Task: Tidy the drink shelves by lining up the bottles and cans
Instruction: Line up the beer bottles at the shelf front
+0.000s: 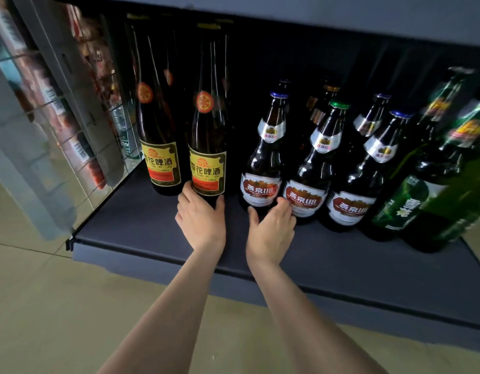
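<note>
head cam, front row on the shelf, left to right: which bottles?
yellow-label bottle → second yellow-label bottle, left hand at its base → three red-and-white-label bottles, right hand at the first → green bottles, blurred.

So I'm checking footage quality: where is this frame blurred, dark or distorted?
Head view: green bottles at right are motion-smeared; the mirrored side panel at left is blurry; the shelf's back is too dark to read; wide-angle bends the shelf edge. Yellow-label bottle stays sharp.

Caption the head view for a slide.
Left hand grips a yellow-label bottle; right hand grips a U8 bottle.
</note>
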### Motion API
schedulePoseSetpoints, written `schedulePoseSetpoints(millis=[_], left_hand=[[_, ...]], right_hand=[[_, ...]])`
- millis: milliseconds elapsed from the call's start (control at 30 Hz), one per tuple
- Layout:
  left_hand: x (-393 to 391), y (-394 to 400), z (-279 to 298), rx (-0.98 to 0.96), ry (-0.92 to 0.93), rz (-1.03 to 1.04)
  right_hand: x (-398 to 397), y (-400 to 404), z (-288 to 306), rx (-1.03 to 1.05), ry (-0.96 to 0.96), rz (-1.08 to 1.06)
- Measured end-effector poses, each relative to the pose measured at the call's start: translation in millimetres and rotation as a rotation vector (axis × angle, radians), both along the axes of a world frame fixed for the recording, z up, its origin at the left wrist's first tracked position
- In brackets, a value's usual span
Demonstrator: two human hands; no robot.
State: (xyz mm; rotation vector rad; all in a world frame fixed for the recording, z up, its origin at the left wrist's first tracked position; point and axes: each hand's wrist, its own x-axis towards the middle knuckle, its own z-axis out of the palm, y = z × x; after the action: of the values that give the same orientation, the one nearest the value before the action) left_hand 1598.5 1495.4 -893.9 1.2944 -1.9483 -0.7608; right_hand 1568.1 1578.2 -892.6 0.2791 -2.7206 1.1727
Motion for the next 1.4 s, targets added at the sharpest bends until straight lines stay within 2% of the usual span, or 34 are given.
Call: schedulePoseSetpoints(millis=[100, 167, 267, 333, 467, 633, 833, 1000, 1067, 1200, 1267, 1400], left_hand=[[5.7, 6.0, 2.5, 0.016, 0.113, 0.030], [11.4, 16.3, 2.4, -0.019, 0.193, -0.022], [10.2, 39.0, 0.1, -0.043, 0.183, -0.315], [0.7, 48.3, -1.4, 0.001, 0.130, -0.424], [-15.1, 55.8, -1.1, 0.025, 0.018, -0.359], [-21.8, 57.5, 3.0, 0.027, 0.002, -0.244], [-23.3, 59.5, 1.0, 0.017, 0.013, -0.250], [-21.3, 58.4, 3.7, 0.066, 0.012, -0.280], [-14.4, 59.9, 5.7, 0.114, 0.013, -0.298], [1.6, 75.7, 5.6, 0.087, 0.066, -0.325], [4.4, 91.4, 7.9, 0.057, 0.085, -0.335], [-5.8, 127.4, 16.0, 0.028, 0.102, -0.430]], right_hand=[[-1.3, -1.9, -0.2, -0.056, -0.002, -0.025], [-1.1, 1.5, -0.8, -0.057, 0.014, -0.015], [-3.3, 18.8, -0.6, -0.112, 0.023, 0.021], [-6.3, 34.5, -2.3, -0.161, 0.011, 0.014], [-17.2, 55.6, 0.1, -0.306, -0.006, -0.131], [-28.0, 61.4, 0.1, -0.233, 0.008, -0.085], [-28.0, 61.6, -5.9, -0.248, 0.051, -0.106], [-28.5, 62.1, -1.5, -0.241, 0.005, -0.097], [-30.4, 67.8, 5.0, -0.222, -0.054, -0.055], [-40.0, 101.7, 15.0, -0.180, -0.175, 0.186], [-47.8, 125.6, 17.8, -0.114, -0.146, 0.222], [-71.6, 172.7, 24.2, -0.176, -0.145, -0.040]])
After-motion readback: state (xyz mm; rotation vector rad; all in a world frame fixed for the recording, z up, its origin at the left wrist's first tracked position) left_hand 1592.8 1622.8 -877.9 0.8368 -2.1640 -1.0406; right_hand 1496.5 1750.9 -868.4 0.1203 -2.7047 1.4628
